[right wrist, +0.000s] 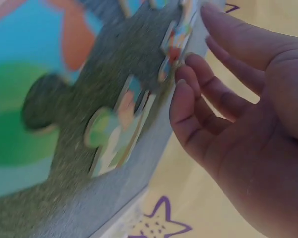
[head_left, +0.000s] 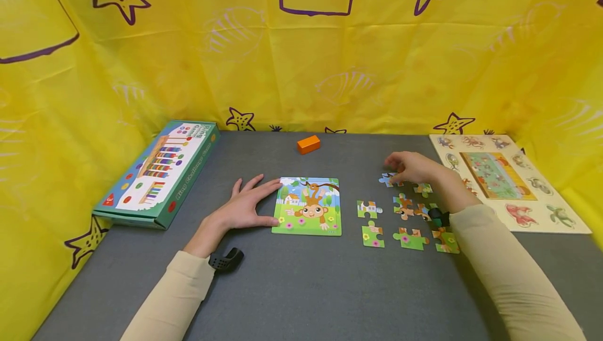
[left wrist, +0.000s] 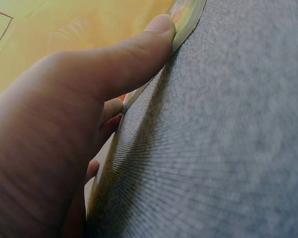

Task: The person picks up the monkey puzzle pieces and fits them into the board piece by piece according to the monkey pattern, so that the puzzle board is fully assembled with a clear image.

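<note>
My left hand (head_left: pixel 247 206) lies at the left side of a square monkey picture board (head_left: pixel 308 226), thumb and fingertips touching its edge. In the left wrist view, the thumb (left wrist: pixel 134 59) rests against the board's rim. My right hand (head_left: pixel 413 167) hovers over a blue jigsaw piece (head_left: pixel 387 179), its fingertips close above it. In the right wrist view, the thumb (right wrist: pixel 243 34) stands apart from the bent fingers (right wrist: pixel 188 109); whether they touch the piece is unclear. Nearby lie a house piece (head_left: pixel 368 209), a monkey-face piece (head_left: pixel 403 206) and a pink-flower piece (head_left: pixel 412 239).
More jigsaw pieces, including a green corner piece (head_left: pixel 373 235), lie on the grey table (head_left: pixel 301 288). An orange block (head_left: pixel 308 144) sits behind the board. A ring game box (head_left: pixel 160 173) stands left; a wooden animal board (head_left: pixel 509 184) lies right. Yellow cloth (head_left: pixel 301 79) hangs behind.
</note>
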`<state>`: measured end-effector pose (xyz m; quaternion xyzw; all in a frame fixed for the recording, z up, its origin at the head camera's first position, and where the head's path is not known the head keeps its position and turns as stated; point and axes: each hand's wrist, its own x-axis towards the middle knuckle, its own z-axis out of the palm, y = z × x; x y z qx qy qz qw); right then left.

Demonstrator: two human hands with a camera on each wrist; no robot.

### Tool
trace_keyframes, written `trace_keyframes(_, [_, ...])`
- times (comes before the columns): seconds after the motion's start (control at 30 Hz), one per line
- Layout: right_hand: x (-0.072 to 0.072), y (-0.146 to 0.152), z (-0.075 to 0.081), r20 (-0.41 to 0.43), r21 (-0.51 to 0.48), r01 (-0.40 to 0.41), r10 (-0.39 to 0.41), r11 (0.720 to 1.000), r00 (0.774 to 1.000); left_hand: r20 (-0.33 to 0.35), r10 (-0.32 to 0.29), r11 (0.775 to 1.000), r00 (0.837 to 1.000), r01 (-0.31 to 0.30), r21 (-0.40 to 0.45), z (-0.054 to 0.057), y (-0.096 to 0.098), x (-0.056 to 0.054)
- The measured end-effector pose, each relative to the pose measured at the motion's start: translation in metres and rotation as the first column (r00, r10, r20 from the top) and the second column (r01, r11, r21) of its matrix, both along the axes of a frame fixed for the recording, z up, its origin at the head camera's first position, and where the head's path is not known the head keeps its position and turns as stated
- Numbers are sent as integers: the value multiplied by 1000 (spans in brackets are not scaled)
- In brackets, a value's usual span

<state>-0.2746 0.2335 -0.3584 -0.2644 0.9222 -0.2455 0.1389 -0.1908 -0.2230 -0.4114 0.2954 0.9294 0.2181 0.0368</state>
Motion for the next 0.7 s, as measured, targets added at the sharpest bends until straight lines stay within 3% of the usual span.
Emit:
trace_keyframes(0.17, [0, 8, -2, 18, 29, -39, 39, 999, 999, -1, 5, 1000, 1000, -5, -8, -1, 0, -1])
trace_keyframes(0.33, [1, 10, -3, 2, 13, -25, 25, 1000, 1000, 0, 2, 1000, 1000, -2, -3, 0, 2, -1])
trace_keyframes(0.53, [4, 7, 6, 74, -74, -15, 21, 997, 997, -1, -4, 1000, 1000, 4, 10, -2, 1, -1])
trace_keyframes(0.7, [1, -13, 12, 81, -137, -77, 88, 988, 993, -3, 1, 1000, 1000, -1, 11, -2, 0, 0])
